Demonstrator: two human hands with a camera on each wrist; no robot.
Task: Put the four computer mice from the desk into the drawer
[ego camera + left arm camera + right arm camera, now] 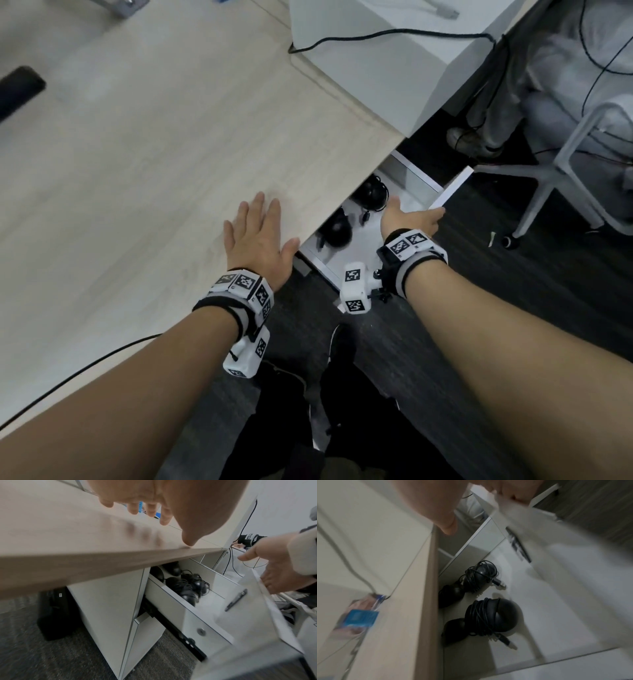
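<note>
The left hand (256,240) lay flat on the pale wooden tabletop (144,144) near its edge, fingers straight and spread, holding nothing. The right hand (412,219) reached over the open white drawer (173,599) with its fingers on the top edge of the drawer front (452,186), thumb stretched apart from them, though the blur left it unclear how firmly the grip closed there. Four black computer mice (489,616) lay inside the drawer, cables wound around at least two.
</note>
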